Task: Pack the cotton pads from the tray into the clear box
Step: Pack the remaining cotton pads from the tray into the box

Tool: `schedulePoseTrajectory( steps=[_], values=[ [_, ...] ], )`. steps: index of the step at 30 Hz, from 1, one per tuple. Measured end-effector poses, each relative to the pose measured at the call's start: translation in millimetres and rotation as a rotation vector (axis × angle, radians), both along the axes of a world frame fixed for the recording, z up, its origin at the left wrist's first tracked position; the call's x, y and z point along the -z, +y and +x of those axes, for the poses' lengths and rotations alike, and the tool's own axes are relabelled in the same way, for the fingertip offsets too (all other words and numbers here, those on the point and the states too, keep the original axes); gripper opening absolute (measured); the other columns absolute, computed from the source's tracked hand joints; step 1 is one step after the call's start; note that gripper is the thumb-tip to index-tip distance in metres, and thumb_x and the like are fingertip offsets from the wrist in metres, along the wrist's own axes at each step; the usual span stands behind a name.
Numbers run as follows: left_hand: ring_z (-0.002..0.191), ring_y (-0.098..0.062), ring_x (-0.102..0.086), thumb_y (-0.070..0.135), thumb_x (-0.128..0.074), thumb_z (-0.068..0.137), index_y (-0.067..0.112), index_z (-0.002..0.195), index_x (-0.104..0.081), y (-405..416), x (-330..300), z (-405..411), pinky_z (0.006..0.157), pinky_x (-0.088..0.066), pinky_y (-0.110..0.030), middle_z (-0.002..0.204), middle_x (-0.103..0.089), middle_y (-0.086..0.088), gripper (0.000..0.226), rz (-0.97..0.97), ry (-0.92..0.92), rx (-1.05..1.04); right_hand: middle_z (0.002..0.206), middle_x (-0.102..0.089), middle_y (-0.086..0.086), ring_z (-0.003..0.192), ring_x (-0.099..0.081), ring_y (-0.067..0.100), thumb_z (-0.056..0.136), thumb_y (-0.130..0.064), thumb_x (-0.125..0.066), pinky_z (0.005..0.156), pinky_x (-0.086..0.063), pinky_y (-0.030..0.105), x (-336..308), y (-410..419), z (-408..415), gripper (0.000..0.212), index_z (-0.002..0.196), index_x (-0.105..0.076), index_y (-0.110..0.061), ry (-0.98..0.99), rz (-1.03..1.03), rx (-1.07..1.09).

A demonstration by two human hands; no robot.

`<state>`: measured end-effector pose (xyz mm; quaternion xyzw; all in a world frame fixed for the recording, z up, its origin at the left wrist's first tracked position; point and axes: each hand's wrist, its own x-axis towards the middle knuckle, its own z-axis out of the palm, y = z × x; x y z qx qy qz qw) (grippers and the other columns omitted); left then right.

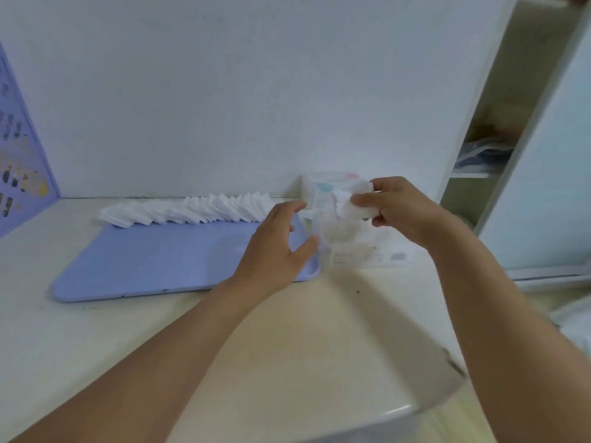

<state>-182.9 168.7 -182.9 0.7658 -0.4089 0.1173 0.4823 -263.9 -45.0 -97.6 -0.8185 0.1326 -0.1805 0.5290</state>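
One tray [153,257] lies on the pale table [287,346]: a flat, smooth, lilac rectangle with rounded corners and a low rim. Along its far edge runs a single row of white cotton pads [192,209], soft, squarish and matte, leaning on one another like fallen dominoes; they overlap too much for a sure count, though there are well over a dozen.

One clear box [323,244] stands just right of the tray's right end. Its walls are thin, see-through plastic, blurred here, with white pads dimly visible inside. Behind it, against the wall, sits one white packet [323,187] with pale pink and blue print.

Two bare hands are in view. The left hand [275,244] is at the box's left side, fingers spread and lightly curved, thumb touching the box wall near its near corner; whether it truly grips is hard to tell. The right hand [399,209] is above the box, its fingers and thumb pinching a small stack of pads [355,203], fluffy at the edges.

One purple perforated panel [19,161] stands at far left, one open white cupboard [499,123] at right.
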Motion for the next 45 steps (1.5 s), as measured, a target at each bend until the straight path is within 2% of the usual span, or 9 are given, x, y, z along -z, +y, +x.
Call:
schedulePoseTrajectory(
  steps=[6, 15, 19, 24, 28, 32, 37, 40, 45],
  values=[
    [0.09, -0.008, -0.054, 0.043, -0.068, 0.092, 0.026, 0.125, -0.057, -40, -6, -20, 0.08, -0.049, -0.034, 0.106, -0.055, 0.022, 0.039, 0.299, -0.211, 0.076, 0.081, -0.063, 0.011, 0.054, -0.056, 0.015, 0.084, -0.015, -0.081, 0.049, -0.047, 0.021, -2, -63, -26, 0.03, 0.105, -0.071, 0.003, 0.377, 0.075, 0.138],
    [0.066, -0.009, -0.048, 0.032, -0.063, 0.098, 0.018, 0.092, -0.065, -54, 9, -15, 0.062, -0.042, -0.031, 0.075, -0.052, 0.01, 0.015, 0.251, -0.211, 0.045, 0.042, -0.047, -0.004, 0.043, -0.049, 0.015, 0.072, -0.016, -0.08, 0.043, -0.036, 0.017, 7, -42, 16, 0.037, 0.064, -0.044, -0.013, 0.641, -0.79, 0.23],
    [0.073, -0.018, -0.054, 0.033, -0.062, 0.098, 0.016, 0.096, -0.066, -53, 9, -15, 0.067, -0.047, -0.036, 0.082, -0.058, 0.003, 0.018, 0.271, -0.21, 0.041, 0.074, -0.056, -0.005, 0.061, -0.05, 0.013, 0.076, -0.031, -0.071, 0.053, -0.032, 0.023, 16, -42, 13, 0.023, 0.076, -0.051, -0.019, 0.672, -1.08, 0.357],
    [0.07, -0.018, -0.052, 0.029, -0.064, 0.097, 0.014, 0.088, -0.064, -49, 8, -13, 0.066, -0.046, -0.035, 0.076, -0.053, 0.006, 0.017, 0.243, -0.183, 0.075, 0.096, -0.056, -0.001, 0.089, -0.057, 0.022, 0.069, -0.046, -0.085, 0.07, -0.047, 0.031, 22, -47, 14, 0.056, 0.1, -0.051, -0.014, 0.633, -0.7, 0.374],
    [0.071, -0.02, -0.054, 0.027, -0.065, 0.096, 0.015, 0.087, -0.063, -46, 8, -11, 0.069, -0.048, -0.039, 0.076, -0.056, 0.001, 0.016, 0.238, -0.159, 0.097, 0.131, -0.049, 0.011, 0.111, -0.052, 0.027, 0.081, -0.016, -0.079, 0.089, -0.051, 0.035, 29, -43, 16, 0.085, 0.148, -0.027, -0.004, 0.526, -0.281, 0.348],
    [0.07, -0.018, -0.052, 0.028, -0.065, 0.097, 0.022, 0.083, -0.056, -48, 10, -9, 0.067, -0.046, -0.036, 0.075, -0.052, 0.007, 0.017, 0.235, -0.165, 0.097, 0.118, -0.058, 0.012, 0.095, -0.054, 0.026, 0.089, -0.006, -0.059, 0.073, -0.044, 0.03, 37, -46, 13, 0.041, 0.129, -0.052, -0.004, 0.517, -0.286, 0.373],
    [0.072, -0.008, -0.057, 0.036, -0.071, 0.092, 0.027, 0.109, -0.064, -39, 3, -7, 0.069, -0.046, -0.02, 0.102, -0.057, 0.015, 0.021, 0.173, -0.012, 0.167, 0.115, -0.058, 0.011, 0.098, -0.06, 0.03, 0.085, -0.01, -0.067, 0.08, -0.054, 0.035, 14, -40, 3, 0.048, 0.13, -0.051, -0.006, 0.659, -0.411, 0.324],
    [0.066, -0.003, -0.06, 0.032, -0.071, 0.092, 0.029, 0.107, -0.065, -14, -20, 22, 0.062, -0.043, -0.009, 0.109, -0.06, 0.015, 0.016, -0.037, 0.09, -0.009, 0.137, -0.05, 0.014, 0.122, -0.054, 0.033, 0.084, -0.011, -0.067, 0.101, -0.05, 0.042, -16, -16, 10, 0.067, 0.146, -0.041, -0.011, 0.374, -0.528, 0.367],
    [0.067, -0.016, -0.059, 0.009, -0.056, 0.091, 0.021, 0.099, -0.065, 40, -28, 73, 0.059, -0.044, -0.027, 0.096, -0.067, 0.002, 0.017, -0.001, 0.207, -0.365, 0.11, -0.069, 0.001, 0.097, -0.064, 0.018, 0.077, -0.03, -0.082, 0.076, -0.048, 0.025, -14, 91, 68, 0.046, 0.117, -0.066, -0.016, 0.083, -0.526, 0.005]
  ],
)
